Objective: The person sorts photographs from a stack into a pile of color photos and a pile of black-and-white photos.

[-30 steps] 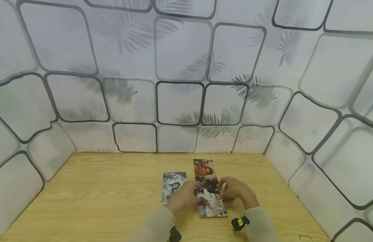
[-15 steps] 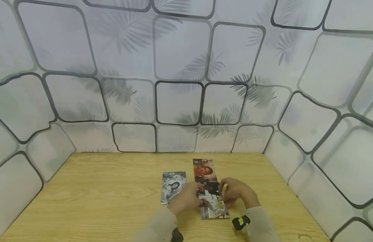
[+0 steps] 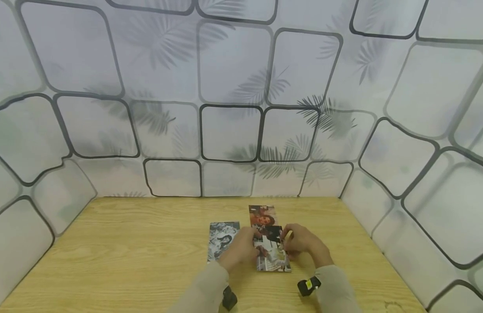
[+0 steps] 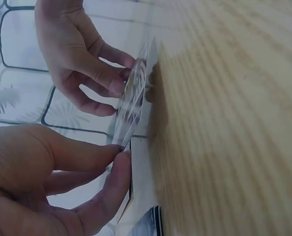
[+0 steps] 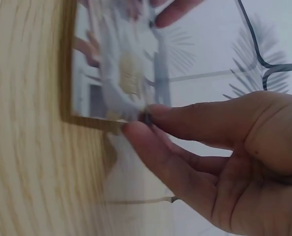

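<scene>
We see the left hand (image 3: 241, 248) and the right hand (image 3: 302, 241) gripping one picture card (image 3: 273, 254) between them, each with thumb and fingertip pinched on its own side edge. In the left wrist view the card is tilted over the table (image 3: 128, 261); in the right wrist view we see its shadow on the wood, but we cannot tell whether its lower edge touches. From the head view, the card lies across the near part of a reddish portrait (image 3: 263, 216), so only the far part of that shows. Just to the left we find a black-and-white picture (image 3: 221, 237), partly hidden by the left hand. Both arms wear pale sleeves (image 3: 333, 282), and on the right wrist we see a small black box (image 3: 309, 285) with a yellow label. Behind the table stands a pale wall (image 3: 167, 78) printed with rounded squares and palm leaves
</scene>
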### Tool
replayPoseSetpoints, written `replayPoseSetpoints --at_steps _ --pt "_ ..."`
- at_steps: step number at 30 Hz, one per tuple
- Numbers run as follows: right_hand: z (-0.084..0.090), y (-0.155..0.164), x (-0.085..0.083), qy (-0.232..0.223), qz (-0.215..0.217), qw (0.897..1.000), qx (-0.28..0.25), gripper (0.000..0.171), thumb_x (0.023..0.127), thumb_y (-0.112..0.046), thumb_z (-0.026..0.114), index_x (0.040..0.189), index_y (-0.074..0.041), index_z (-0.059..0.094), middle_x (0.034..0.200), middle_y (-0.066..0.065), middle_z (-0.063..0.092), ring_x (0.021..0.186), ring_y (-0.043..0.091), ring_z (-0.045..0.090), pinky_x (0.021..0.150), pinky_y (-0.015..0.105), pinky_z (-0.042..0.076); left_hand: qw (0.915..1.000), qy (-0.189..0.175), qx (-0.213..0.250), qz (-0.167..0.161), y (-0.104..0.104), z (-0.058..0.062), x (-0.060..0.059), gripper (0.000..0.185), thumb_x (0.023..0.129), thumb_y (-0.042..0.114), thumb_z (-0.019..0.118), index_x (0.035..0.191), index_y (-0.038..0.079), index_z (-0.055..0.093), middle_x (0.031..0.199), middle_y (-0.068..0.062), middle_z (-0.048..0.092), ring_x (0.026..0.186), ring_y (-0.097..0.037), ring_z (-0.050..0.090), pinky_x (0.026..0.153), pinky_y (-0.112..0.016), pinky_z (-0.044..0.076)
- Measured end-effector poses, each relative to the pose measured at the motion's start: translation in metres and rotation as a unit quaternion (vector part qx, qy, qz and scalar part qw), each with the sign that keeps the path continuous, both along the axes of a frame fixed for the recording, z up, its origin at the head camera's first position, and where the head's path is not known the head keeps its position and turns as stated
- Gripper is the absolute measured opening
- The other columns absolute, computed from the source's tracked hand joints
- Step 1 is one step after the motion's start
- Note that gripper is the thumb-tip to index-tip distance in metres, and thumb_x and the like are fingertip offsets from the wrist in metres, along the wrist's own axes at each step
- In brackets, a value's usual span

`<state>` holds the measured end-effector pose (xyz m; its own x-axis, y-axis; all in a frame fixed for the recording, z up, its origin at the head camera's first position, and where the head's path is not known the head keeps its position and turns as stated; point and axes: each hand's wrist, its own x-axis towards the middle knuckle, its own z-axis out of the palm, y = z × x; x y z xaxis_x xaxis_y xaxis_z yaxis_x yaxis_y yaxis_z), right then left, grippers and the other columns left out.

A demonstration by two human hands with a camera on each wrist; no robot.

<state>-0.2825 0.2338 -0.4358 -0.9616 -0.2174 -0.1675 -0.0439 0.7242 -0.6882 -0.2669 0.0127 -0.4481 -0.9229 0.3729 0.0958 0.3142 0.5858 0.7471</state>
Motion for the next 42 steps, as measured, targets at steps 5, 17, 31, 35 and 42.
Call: replayPoseSetpoints --at_steps 5,17,31,35,42 --pt "-0.008 -0.005 -0.014 0.055 -0.031 0.998 -0.012 0.025 0.085 0.005 0.072 0.107 -0.002 0.068 0.086 0.012 0.068 0.071 0.019 0.065 0.063 0.033 0.058 0.9996 0.012 0.015 0.019 0.0 0.0 -0.017 0.045 0.077 -0.018 0.065 0.122 -0.009 0.067 0.1 -0.024 0.072 0.051 -0.011 0.029 0.048 -0.027 0.026" --pt "-0.009 -0.007 -0.046 0.089 -0.059 0.992 -0.06 0.03 0.088 0.005 0.071 0.118 0.001 0.068 0.097 0.018 0.068 0.073 0.021 0.068 0.067 0.036 0.063 0.9974 0.005 0.023 0.068 0.002 0.012 -0.046 0.048 0.075 -0.02 0.061 0.121 -0.01 0.068 0.117 -0.026 0.071 0.101 -0.037 0.068 0.066 -0.035 0.051" --pt "-0.018 -0.016 -0.072 0.135 -0.094 0.986 -0.03 0.038 0.078 0.007 0.067 0.116 0.004 0.071 0.103 0.023 0.072 0.094 0.034 0.068 0.064 0.03 0.055 0.9961 -0.005 0.015 0.087 0.009 0.005 -0.067 0.043 0.077 -0.02 0.061 0.119 -0.014 0.068 0.122 -0.028 0.07 0.114 -0.04 0.067 0.068 -0.033 0.049" --pt "-0.023 -0.018 -0.075 0.128 -0.094 0.987 -0.012 0.039 0.077 0.007 0.067 0.115 0.003 0.072 0.104 0.022 0.072 0.095 0.034 0.068 0.066 0.033 0.057 0.9963 -0.016 0.012 0.083 0.01 -0.001 -0.071 0.042 0.077 -0.018 0.063 0.119 -0.014 0.068 0.118 -0.028 0.07 0.112 -0.038 0.067 0.069 -0.033 0.048" --pt "-0.024 -0.02 -0.076 0.115 -0.094 0.989 0.016 0.033 0.082 0.001 0.068 0.115 0.003 0.072 0.109 0.023 0.073 0.102 0.038 0.069 0.083 0.046 0.061 0.9957 -0.051 0.032 0.071 0.011 -0.001 -0.072 0.045 0.08 -0.016 0.06 0.125 -0.012 0.063 0.118 -0.025 0.07 0.109 -0.034 0.065 0.068 -0.033 0.044"
